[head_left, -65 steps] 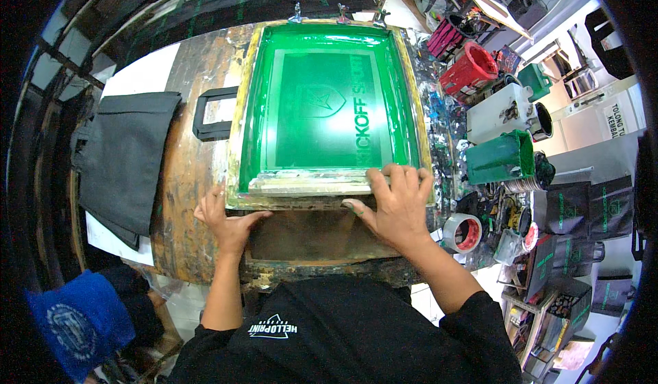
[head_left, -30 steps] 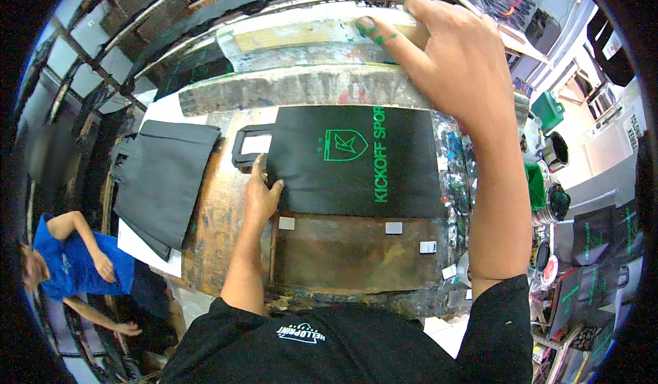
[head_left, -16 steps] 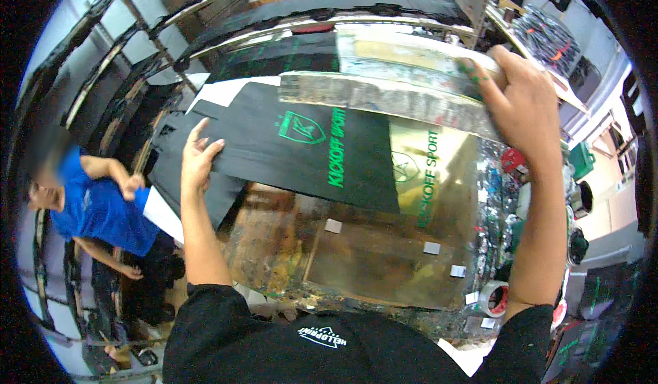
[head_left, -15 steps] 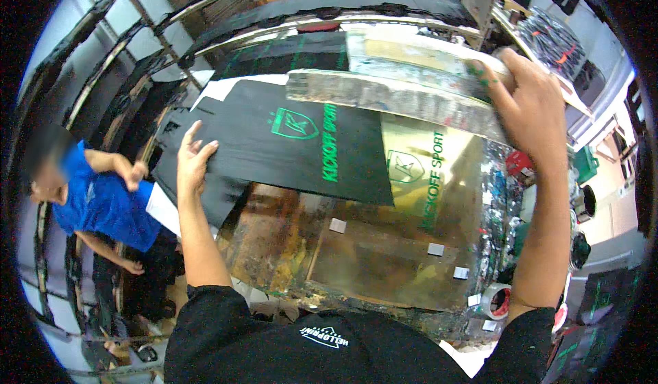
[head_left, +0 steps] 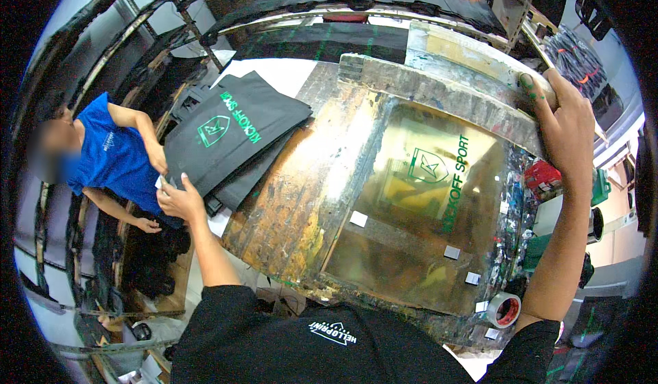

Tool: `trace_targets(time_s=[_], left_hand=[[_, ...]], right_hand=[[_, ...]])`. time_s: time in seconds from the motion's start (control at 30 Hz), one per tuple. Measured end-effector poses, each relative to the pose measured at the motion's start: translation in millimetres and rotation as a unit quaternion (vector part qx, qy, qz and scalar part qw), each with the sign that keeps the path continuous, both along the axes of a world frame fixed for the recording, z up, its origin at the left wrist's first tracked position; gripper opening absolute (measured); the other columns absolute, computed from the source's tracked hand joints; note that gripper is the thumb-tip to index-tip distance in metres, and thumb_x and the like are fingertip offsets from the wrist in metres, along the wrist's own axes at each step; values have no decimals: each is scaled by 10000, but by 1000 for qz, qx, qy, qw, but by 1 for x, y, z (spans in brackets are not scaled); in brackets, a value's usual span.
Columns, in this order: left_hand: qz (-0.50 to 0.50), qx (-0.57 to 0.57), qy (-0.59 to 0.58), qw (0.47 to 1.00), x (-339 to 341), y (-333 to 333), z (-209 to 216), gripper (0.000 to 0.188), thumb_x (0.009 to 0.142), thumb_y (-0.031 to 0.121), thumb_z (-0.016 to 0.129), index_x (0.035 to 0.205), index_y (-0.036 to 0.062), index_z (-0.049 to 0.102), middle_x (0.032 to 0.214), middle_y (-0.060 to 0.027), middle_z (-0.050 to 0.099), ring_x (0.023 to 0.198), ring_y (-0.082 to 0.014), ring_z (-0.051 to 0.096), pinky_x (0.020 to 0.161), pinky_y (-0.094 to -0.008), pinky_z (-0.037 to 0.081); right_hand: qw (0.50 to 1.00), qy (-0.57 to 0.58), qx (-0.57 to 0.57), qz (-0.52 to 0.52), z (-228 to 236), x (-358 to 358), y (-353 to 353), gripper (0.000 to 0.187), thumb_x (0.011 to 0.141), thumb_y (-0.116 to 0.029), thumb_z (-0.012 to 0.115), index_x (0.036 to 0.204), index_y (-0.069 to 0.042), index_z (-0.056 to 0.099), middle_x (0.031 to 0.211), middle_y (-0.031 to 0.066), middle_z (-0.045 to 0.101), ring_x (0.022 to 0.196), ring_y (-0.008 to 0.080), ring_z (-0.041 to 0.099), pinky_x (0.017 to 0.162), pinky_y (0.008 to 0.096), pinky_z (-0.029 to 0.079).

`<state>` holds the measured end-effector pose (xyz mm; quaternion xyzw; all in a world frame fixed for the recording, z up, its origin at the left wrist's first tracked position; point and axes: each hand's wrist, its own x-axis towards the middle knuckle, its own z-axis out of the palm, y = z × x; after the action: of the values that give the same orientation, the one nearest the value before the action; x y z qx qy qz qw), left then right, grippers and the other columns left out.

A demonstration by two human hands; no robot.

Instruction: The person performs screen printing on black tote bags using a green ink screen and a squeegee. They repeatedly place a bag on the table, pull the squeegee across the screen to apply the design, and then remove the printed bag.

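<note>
My right hand [head_left: 565, 127] is closed round the right end of a raised, paint-stained screen frame [head_left: 439, 89]. Green stains mark its thumb. Below the frame lies a printing board [head_left: 391, 247] bearing a green shield emblem and lettering on a yellowish patch. On the left, my left hand [head_left: 181, 199] has its thumb and fingers at the near edge of a black bag [head_left: 192, 144], seemingly pinching it. That bag shows a green print and lies tilted over other black pieces [head_left: 243, 185]. A co-worker's hand [head_left: 159, 159] is at the same bag's left edge.
A person in a blue shirt [head_left: 130, 154] stands close on the left, before racks [head_left: 89, 55]. A tape roll [head_left: 504, 310] and small white pads [head_left: 358, 218] sit on the board's near and right parts. More printed black sheets [head_left: 322, 41] lie beyond the frame.
My left hand has carried the black bag left, off the board and onto the pile, turning it. The co-worker's hand has come to the bag. The right hand still holds the raised frame.
</note>
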<state>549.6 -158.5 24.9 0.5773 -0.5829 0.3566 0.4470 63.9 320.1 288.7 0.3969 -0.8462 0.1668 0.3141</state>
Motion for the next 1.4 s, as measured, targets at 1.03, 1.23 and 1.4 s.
trace_targets(time_s=[1.03,1.23,1.4], left_hand=[[-483,412,-166,755,-186,33,66,296,978,268,697,884,-13,708,856,-268,697,869,-484,683,765,-515,542],[-601,477,-235,597,-315,151,23,339,1002,309,666,926,-20,687,933,-289,707,900,-508,687,782,-549,542],[-701,585,-21,407,-396,251,-23,414,1038,385,632,1156,-5,709,1054,-223,764,850,-462,733,776,-517,583]], right_hand=[[1000,10,-1,-1,-5,13,3,536,989,-539,620,1062,-15,710,974,243,720,970,443,687,843,507,506],[999,34,-9,7,-11,-4,8,627,982,-639,570,966,-26,699,929,238,726,945,444,697,844,544,510],[997,80,-15,19,-12,-2,4,563,989,-579,611,973,-24,704,867,247,686,864,446,681,777,541,511]])
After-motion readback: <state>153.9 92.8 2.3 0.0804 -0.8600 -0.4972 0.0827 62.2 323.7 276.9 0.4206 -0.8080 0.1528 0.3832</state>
